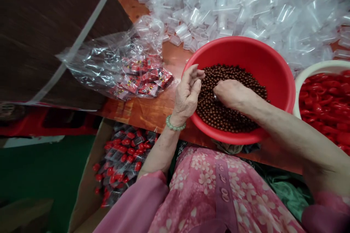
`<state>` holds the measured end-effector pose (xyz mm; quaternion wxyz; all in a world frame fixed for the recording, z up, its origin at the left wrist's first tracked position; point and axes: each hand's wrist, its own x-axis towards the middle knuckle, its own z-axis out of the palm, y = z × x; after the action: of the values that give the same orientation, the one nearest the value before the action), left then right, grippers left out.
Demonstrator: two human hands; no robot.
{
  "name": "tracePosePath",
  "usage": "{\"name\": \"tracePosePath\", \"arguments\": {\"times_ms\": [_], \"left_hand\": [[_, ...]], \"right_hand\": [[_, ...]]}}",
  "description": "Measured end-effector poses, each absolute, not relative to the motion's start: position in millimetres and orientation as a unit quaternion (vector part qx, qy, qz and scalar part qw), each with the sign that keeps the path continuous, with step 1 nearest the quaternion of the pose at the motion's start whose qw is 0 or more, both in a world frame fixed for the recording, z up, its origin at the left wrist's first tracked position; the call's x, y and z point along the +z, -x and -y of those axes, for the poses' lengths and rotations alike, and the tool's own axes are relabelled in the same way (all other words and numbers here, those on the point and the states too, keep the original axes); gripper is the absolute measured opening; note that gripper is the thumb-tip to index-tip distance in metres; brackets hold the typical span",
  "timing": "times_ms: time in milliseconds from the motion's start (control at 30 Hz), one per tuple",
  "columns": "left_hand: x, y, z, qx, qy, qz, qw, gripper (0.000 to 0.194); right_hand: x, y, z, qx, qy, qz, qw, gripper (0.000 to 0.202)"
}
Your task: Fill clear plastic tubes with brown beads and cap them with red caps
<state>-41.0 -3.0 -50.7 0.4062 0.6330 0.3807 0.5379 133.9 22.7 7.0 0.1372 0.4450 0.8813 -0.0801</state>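
A large red bowl [276, 76] holds a heap of small shiny brown balls [232, 120]. My right hand [231, 93] reaches down into the balls, its fingers closed. A bit of something pale and shiny shows at its fingertips, too small to name. By the bowl's left rim is my left hand [188, 91], fingers apart and loosely curved, with nothing visible in it. Its fingertips reach over the inside of the bowl.
Clear plastic tubes [218, 7] lie piled behind the bowl. A white tub [303, 76] of red plastic pieces [325, 105] stands right. At left are a clear bag [104, 62] of red packets [147, 80] and a cardboard box [84, 185] of red-capped tubes [125, 156].
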Motion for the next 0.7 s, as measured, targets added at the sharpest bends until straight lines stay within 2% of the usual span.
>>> {"name": "tracePosePath", "arguments": {"times_ms": [100,267,400,500,700], "left_hand": [[-48,40,2,0.536,-0.631,-0.375,0.417,0.051],[-41,38,3,0.550,-0.591,-0.384,0.448,0.053],[-40,37,2,0.562,-0.561,-0.381,0.473,0.058],[-41,37,2,0.586,-0.536,-0.375,0.478,0.056],[-38,47,3,0.575,-0.540,-0.325,0.522,0.053]], "right_hand": [[6,-116,-19,-0.110,-0.421,-0.889,0.145,0.032],[5,-114,-24,-0.158,-0.362,-0.902,0.172,0.023],[2,-125,-34,-0.228,-0.352,-0.896,0.148,0.018],[2,-133,-39,-0.311,-0.369,-0.873,0.078,0.011],[17,-150,-34,-0.551,-0.344,-0.752,-0.109,0.027]]}}
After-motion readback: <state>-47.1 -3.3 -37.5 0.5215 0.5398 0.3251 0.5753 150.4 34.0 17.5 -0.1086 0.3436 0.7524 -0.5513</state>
